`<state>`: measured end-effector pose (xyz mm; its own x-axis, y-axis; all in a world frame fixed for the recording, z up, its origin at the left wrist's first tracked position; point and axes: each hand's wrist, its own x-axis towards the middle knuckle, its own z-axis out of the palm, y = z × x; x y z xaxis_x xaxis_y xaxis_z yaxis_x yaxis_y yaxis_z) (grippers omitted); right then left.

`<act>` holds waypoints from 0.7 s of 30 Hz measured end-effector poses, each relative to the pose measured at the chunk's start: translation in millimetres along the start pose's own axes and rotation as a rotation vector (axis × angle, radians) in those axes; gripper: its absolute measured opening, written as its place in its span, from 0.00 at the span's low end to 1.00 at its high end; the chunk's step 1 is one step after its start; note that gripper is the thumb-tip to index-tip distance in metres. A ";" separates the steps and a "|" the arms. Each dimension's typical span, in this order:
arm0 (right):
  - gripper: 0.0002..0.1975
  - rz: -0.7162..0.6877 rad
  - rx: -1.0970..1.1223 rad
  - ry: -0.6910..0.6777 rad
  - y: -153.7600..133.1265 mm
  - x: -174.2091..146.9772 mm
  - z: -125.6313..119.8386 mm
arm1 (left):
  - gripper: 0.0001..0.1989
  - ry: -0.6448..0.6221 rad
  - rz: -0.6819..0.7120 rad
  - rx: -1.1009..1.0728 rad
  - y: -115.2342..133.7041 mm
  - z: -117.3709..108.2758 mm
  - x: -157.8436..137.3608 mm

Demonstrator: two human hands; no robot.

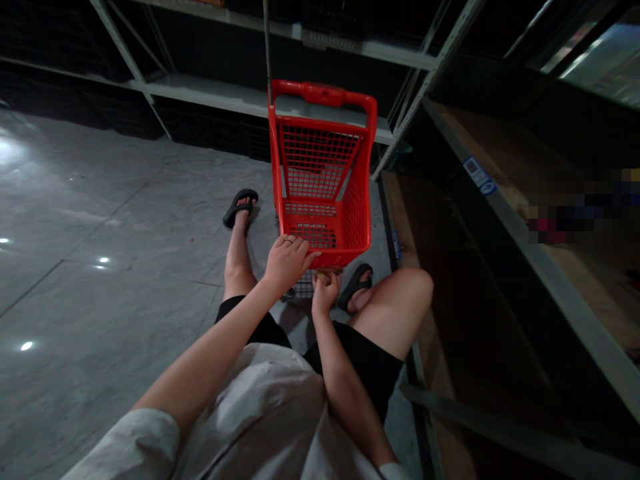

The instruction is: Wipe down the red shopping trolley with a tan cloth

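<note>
A red plastic shopping cart (356, 217) with grid-patterned walls stands between my feet, its handle at the far side. My left hand (287, 259) is closed over the near left rim of the basket, thumb lying along the edge. Just below that rim, my right hand (326, 292) is closed around a tan, crumpled cloth-like piece (328, 272), held close under the basket. Most of this piece is hidden by my fingers and the cart. Part of a grey lower rack (303, 288) shows beneath the basket.
Metal shelving (210, 93) with dark crates (210, 131) runs behind the cart. To the right is a wooden-floored display shelf (480, 137) with a blue-and-white label (479, 175). Grey floor (125, 293) extends left. My sandalled feet flank the cart.
</note>
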<state>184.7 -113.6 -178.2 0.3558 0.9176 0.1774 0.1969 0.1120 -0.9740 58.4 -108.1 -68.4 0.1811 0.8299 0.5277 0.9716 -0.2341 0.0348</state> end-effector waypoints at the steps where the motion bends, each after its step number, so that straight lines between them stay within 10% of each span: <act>1: 0.08 -0.020 0.014 0.027 -7.9 0.9 -2.1 | 0.16 -0.006 -0.004 -0.005 0.3 -0.3 0.2; 7: 0.08 -0.235 -0.036 0.060 -35.1 4.5 -10.3 | 0.15 -0.028 -0.029 -0.059 3.7 1.5 1.6; 15: 0.06 0.067 -0.102 -0.069 16.1 -3.7 10.1 | 0.14 -0.030 -0.007 -0.022 4.3 1.9 2.2; 21: 0.09 -0.264 0.029 0.016 -44.9 -2.1 -3.5 | 0.13 -0.033 0.013 -0.003 2.4 0.1 1.2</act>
<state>178.3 -121.9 -134.3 0.3100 0.8492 0.4276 0.2590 0.3573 -0.8974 61.0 -107.6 -67.8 0.1988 0.8428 0.5002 0.9687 -0.2466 0.0303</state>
